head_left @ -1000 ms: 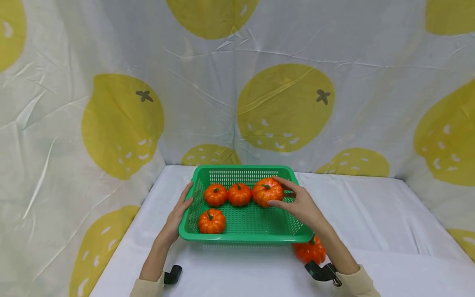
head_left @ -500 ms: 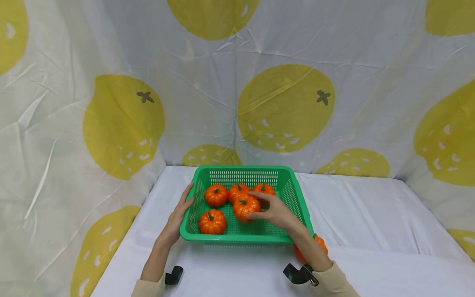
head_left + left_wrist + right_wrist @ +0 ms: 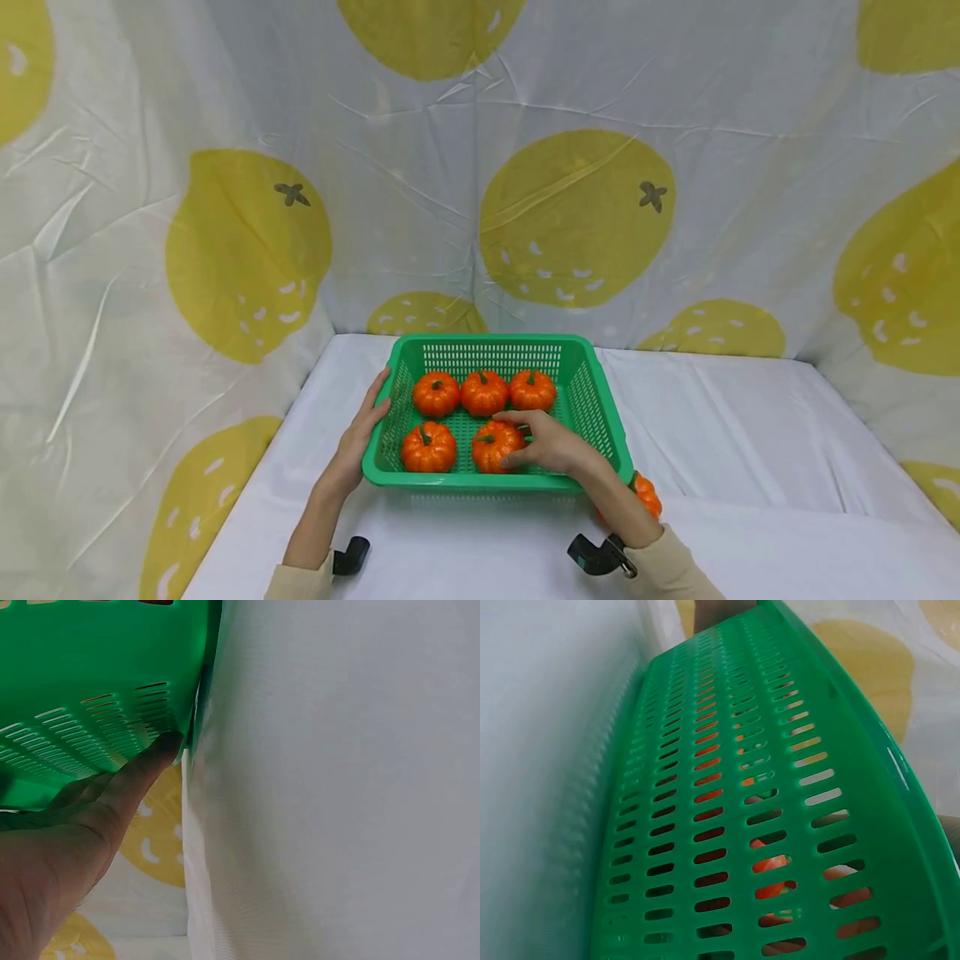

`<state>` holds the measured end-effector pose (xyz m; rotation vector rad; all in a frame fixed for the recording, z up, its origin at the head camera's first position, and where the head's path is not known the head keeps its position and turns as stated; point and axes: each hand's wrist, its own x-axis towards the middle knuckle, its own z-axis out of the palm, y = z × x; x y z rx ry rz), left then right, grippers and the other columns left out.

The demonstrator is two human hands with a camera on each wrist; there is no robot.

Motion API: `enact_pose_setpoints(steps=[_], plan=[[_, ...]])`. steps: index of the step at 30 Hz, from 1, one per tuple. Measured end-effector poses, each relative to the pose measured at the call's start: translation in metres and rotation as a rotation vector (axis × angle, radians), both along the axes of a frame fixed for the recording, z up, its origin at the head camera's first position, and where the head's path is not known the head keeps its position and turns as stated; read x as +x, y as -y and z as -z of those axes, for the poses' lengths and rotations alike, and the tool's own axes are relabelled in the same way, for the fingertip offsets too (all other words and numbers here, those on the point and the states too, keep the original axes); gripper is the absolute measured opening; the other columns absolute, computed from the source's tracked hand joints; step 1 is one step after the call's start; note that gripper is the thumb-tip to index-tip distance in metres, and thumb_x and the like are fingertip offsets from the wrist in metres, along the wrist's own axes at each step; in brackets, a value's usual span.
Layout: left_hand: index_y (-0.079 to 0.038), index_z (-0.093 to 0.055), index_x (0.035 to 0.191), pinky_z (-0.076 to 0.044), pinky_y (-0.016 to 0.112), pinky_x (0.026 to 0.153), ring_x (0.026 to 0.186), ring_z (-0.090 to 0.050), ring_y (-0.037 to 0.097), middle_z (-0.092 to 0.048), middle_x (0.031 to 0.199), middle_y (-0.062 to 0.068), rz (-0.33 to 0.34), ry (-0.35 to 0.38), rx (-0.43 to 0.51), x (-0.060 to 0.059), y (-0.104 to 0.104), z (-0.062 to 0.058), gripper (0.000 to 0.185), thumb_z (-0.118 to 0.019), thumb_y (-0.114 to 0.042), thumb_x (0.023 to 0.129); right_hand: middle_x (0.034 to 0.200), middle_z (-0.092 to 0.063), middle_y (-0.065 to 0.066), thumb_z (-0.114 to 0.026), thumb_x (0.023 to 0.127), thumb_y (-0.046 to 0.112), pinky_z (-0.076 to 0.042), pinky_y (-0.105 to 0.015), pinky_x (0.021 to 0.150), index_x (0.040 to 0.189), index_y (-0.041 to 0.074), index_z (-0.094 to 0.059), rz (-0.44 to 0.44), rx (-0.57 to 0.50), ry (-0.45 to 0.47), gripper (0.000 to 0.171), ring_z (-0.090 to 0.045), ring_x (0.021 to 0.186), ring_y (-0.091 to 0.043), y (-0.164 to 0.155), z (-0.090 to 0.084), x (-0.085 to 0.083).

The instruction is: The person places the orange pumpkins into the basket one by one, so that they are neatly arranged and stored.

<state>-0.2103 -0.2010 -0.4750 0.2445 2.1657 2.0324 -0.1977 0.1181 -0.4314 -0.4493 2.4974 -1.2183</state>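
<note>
A green slotted plastic basket sits on the white-covered table. My left hand rests against its left side; the left wrist view shows those fingers lying straight along the outer wall. Inside, my right hand holds a small orange pumpkin between thumb and fingers, low in the front row. To its left is another pumpkin. A back row has three pumpkins, at left, middle and right. In the right wrist view the basket wall mostly hides the right hand.
One more orange pumpkin lies outside the basket by its front right corner, partly behind my right forearm. White cloth covers the table. A curtain printed with yellow lemons hangs behind and at the sides.
My right hand has carried its pumpkin from above the back right of the basket leftward and forward, down beside the front left one. The back right pumpkin is now uncovered. My left hand stays put.
</note>
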Motion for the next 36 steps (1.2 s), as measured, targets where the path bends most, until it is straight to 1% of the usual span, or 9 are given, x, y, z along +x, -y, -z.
enact_pose_setpoints(steps=[2, 5, 10, 12, 17, 23, 30, 33, 36], plan=[[-0.04, -0.011, 0.166, -0.002, 0.068, 0.125, 0.162, 0.004, 0.033, 0.001, 0.176, -0.002, -0.005, 0.002, -0.01, 0.0, 0.0, 0.0, 0.057, -0.031, -0.041, 0.113, 0.141, -0.062, -0.017, -0.084, 0.085, 0.007, -0.054, -0.047, 0.096, 0.141, 0.007, -0.063, -0.004, -0.007, 0.006, 0.06, -0.06, 0.116, -0.031, 0.0, -0.001, 0.0], [-0.04, -0.011, 0.166, -0.002, 0.069, 0.125, 0.162, 0.004, 0.034, 0.001, 0.176, -0.001, -0.002, 0.002, -0.011, 0.0, 0.0, 0.0, 0.057, -0.031, -0.042, 0.112, 0.135, -0.064, -0.018, -0.082, 0.087, 0.007, -0.054, -0.038, 0.086, 0.141, 0.007, -0.064, -0.007, -0.003, 0.003, 0.057, -0.061, 0.109, -0.03, 0.0, 0.0, 0.001], [-0.039, -0.01, 0.166, -0.002, 0.068, 0.125, 0.162, 0.005, 0.033, 0.002, 0.176, -0.002, 0.005, 0.004, 0.001, -0.001, 0.0, 0.001, 0.058, -0.031, -0.042, 0.113, 0.113, -0.066, -0.013, -0.084, 0.086, 0.013, -0.046, -0.03, 0.071, 0.141, 0.008, -0.065, -0.01, 0.015, -0.006, 0.058, -0.056, 0.092, -0.023, 0.001, 0.001, -0.001], [-0.039, -0.01, 0.166, -0.002, 0.068, 0.125, 0.162, 0.005, 0.033, 0.002, 0.176, -0.002, 0.003, 0.006, 0.0, -0.001, 0.001, 0.001, 0.057, -0.031, -0.042, 0.113, 0.111, -0.068, -0.012, -0.086, 0.085, 0.016, -0.045, -0.029, 0.069, 0.14, 0.009, -0.066, -0.009, 0.023, -0.001, 0.059, -0.058, 0.092, -0.023, 0.002, 0.003, -0.002], [-0.038, -0.01, 0.166, -0.002, 0.066, 0.126, 0.162, 0.005, 0.032, 0.002, 0.176, -0.001, 0.006, -0.001, 0.013, -0.001, 0.001, 0.002, 0.057, -0.03, -0.04, 0.113, 0.111, -0.073, -0.013, -0.089, 0.082, 0.02, -0.048, -0.03, 0.07, 0.137, 0.009, -0.068, 0.002, 0.042, -0.003, 0.06, -0.063, 0.097, -0.024, 0.005, 0.005, -0.002], [-0.038, -0.01, 0.166, -0.003, 0.068, 0.125, 0.162, 0.005, 0.035, 0.002, 0.176, 0.0, -0.003, 0.007, -0.001, 0.0, 0.0, -0.001, 0.058, -0.03, -0.041, 0.113, 0.109, -0.074, -0.014, -0.089, 0.081, 0.022, -0.048, -0.03, 0.07, 0.135, 0.008, -0.069, 0.015, 0.055, -0.017, 0.059, -0.062, 0.093, -0.021, 0.007, 0.003, 0.0], [-0.039, -0.01, 0.166, -0.002, 0.067, 0.126, 0.162, 0.004, 0.033, 0.001, 0.176, -0.001, -0.006, -0.001, 0.006, -0.001, 0.0, -0.002, 0.057, -0.031, -0.042, 0.113, 0.111, -0.074, -0.016, -0.086, 0.086, 0.029, -0.046, -0.03, 0.067, 0.139, 0.006, -0.066, 0.008, 0.052, -0.017, 0.061, -0.063, 0.09, -0.022, 0.007, 0.004, -0.004], [-0.038, -0.01, 0.166, -0.002, 0.066, 0.126, 0.162, 0.003, 0.032, 0.001, 0.176, -0.001, 0.002, -0.007, 0.018, 0.0, 0.0, -0.001, 0.057, -0.03, -0.041, 0.113, 0.113, -0.074, -0.015, -0.08, 0.091, 0.033, -0.05, -0.031, 0.071, 0.143, 0.005, -0.062, 0.033, 0.037, -0.024, 0.062, -0.066, 0.094, -0.022, 0.003, 0.003, -0.003], [-0.036, -0.009, 0.167, -0.001, 0.066, 0.126, 0.162, 0.004, 0.032, 0.002, 0.176, 0.0, 0.011, -0.011, 0.026, 0.001, 0.001, 0.0, 0.058, -0.03, -0.039, 0.113, 0.119, -0.072, -0.015, -0.075, 0.094, 0.037, -0.055, -0.038, 0.082, 0.145, 0.004, -0.059, 0.081, 0.027, -0.071, 0.062, -0.068, 0.103, -0.024, -0.007, -0.003, 0.003]])
